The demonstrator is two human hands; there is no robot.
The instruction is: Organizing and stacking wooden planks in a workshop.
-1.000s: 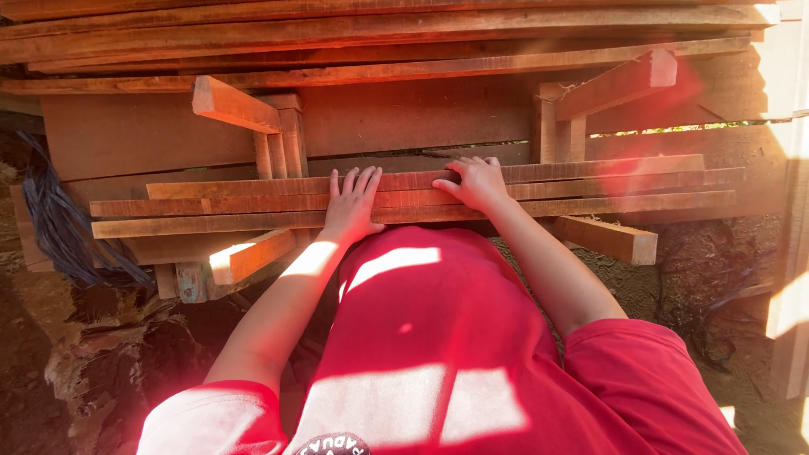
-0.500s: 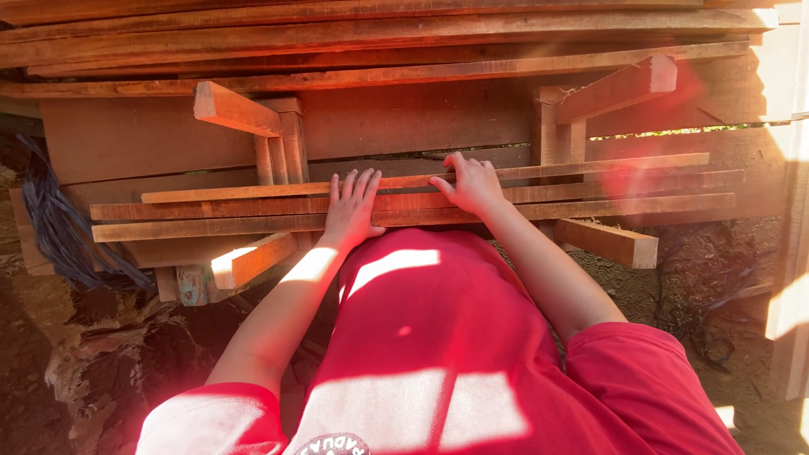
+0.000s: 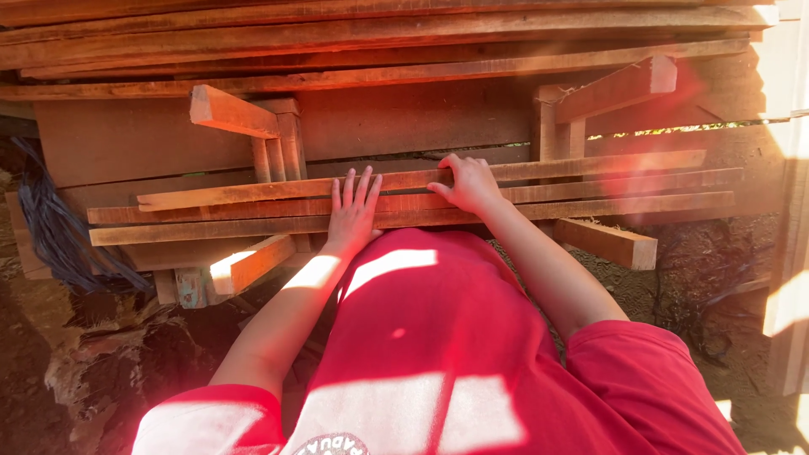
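- A person in a red shirt (image 3: 438, 337) leans over a low stack of long reddish wooden slats (image 3: 253, 211), seen from above by a head camera.
- The left hand (image 3: 352, 215) lies flat, palm down, fingers spread and straight, on the nearer slats; its grip is open and clasps nothing.
- The right hand (image 3: 470, 184) rests just beside it, further from the body, fingers curled over the far edge of the top slat (image 3: 590, 167); its grip is closed on that slat.
- The top slat runs sideways under the right hand, reaching out well beyond both hands to either side, and sits on two more slats that pass beneath the left palm.
- Beneath the slats, short cross blocks (image 3: 607, 243) jut toward the person: one just right of the right forearm, another (image 3: 253, 263) left of the left wrist, catching a patch of sun.
- Beyond the fingertips of both hands stand upright posts (image 3: 278, 147) that carry a wider pile of long planks (image 3: 379, 34) across the top of the view.
- Far left of the left hand, a bundle of dark blue strapping (image 3: 50, 227) hangs against the wood.
- Bare dirt ground (image 3: 708, 286) shows right of the right arm, with strong sunlight streaking the shirt.
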